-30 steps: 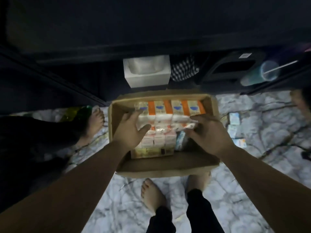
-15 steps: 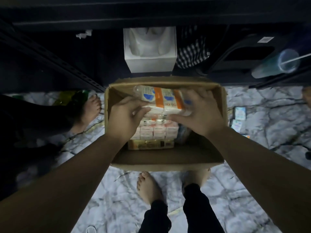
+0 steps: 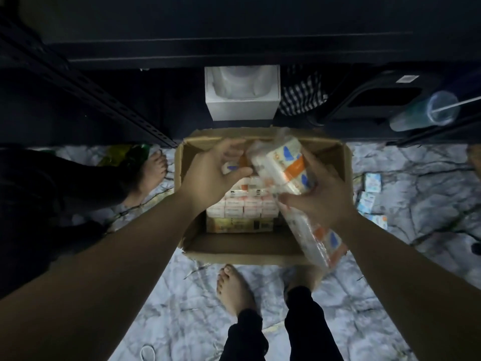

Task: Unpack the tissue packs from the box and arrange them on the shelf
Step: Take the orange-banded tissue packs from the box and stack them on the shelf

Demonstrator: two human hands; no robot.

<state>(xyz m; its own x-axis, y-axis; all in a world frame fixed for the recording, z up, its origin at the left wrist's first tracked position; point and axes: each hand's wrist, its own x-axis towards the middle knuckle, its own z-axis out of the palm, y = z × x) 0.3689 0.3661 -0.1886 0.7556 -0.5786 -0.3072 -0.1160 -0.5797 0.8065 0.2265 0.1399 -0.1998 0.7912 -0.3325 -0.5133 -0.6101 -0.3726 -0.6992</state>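
Observation:
An open cardboard box (image 3: 263, 247) stands on the marble floor below me. My right hand (image 3: 316, 196) grips a long plastic-wrapped bundle of tissue packs (image 3: 283, 165), orange, white and blue, tilted above the box with its lower end near the box's front right corner. My left hand (image 3: 216, 175) is curled over the box's far left part, and its fingers pinch a small white and blue pack (image 3: 230, 168). More packs (image 3: 247, 204) with pink labels lie stacked inside the box. The dark shelf (image 3: 229, 48) rises just behind the box.
On the lowest shelf level sit a white tissue box (image 3: 242, 105), a checked cloth (image 3: 302, 96), a dark container (image 3: 374, 97) and a plastic cup (image 3: 426, 110). Loose small packs (image 3: 371, 194) lie on the floor at right. Another person's bare foot (image 3: 151, 175) stands left of the box.
The bundle has come up out of the box and swung from lying crosswise to tilted lengthwise in my right hand. My left hand let go of it and now holds a small pack.

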